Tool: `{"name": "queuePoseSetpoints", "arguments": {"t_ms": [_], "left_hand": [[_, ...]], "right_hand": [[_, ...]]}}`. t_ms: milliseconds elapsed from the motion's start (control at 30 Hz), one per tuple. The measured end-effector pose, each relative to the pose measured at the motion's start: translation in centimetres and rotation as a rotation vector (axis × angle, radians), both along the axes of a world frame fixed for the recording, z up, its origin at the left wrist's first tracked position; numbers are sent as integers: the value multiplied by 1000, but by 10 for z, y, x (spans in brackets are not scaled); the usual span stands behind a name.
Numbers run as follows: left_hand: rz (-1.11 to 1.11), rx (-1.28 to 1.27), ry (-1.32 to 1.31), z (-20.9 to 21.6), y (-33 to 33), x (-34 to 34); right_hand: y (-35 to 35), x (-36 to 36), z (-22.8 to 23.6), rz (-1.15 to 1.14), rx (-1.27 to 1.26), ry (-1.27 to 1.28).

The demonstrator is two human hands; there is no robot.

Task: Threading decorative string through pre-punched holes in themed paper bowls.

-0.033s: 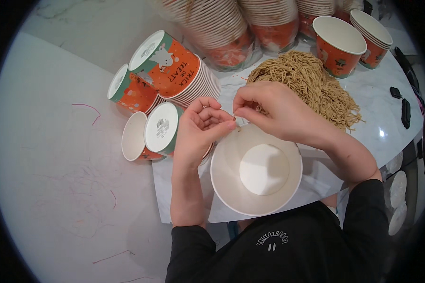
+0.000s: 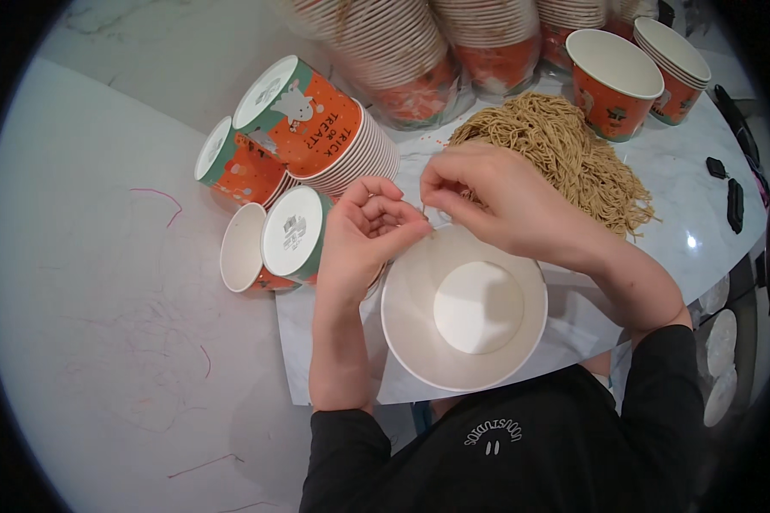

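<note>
A large paper bucket with a white inside (image 2: 464,308) stands upright at the table's front edge, its mouth toward me. Just over its far rim, my left hand (image 2: 370,229) pinches with thumb and forefinger, the other fingers curled. My right hand (image 2: 492,195) comes in from the right and pinches too, a short way from the left fingertips. A short thin tan cord (image 2: 424,209) shows between the two pinches; most of it is hidden by the fingers. Behind my right hand lies a heap of tan cords (image 2: 565,150).
Nested orange-and-green printed buckets (image 2: 312,120) lie on their sides at the left, with a white-bottomed bucket (image 2: 293,232) nearer me. Bagged bucket stacks (image 2: 393,60) line the back. An upright bucket (image 2: 616,90) stands at the back right, near small black objects (image 2: 735,205).
My right fingertips have shifted very slightly, and a little more of the cord shows between the two hands. Everything else looks the same.
</note>
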State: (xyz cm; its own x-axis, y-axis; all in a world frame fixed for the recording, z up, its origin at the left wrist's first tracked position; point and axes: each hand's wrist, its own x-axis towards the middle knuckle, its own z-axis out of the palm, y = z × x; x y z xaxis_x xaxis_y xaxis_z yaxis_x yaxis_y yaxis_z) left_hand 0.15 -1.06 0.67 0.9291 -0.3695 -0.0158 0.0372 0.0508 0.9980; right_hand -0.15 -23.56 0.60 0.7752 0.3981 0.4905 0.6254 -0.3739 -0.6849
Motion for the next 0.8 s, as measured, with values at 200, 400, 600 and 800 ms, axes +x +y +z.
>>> {"name": "queuePoseSetpoints", "arguments": {"t_ms": [200, 400, 600, 800], "left_hand": [[12, 114, -104, -6, -13, -8], [39, -38, -15, -10, -17, -5], [2, 82, -49, -15, -14, -5], [41, 361, -214, -19, -14, -2]], "right_hand": [[7, -4, -2, -26, 76, -219], [3, -1, -5, -42, 35, -210], [4, 0, -7, -59, -5, -199], [2, 7, -5, -235, 132, -281]]}}
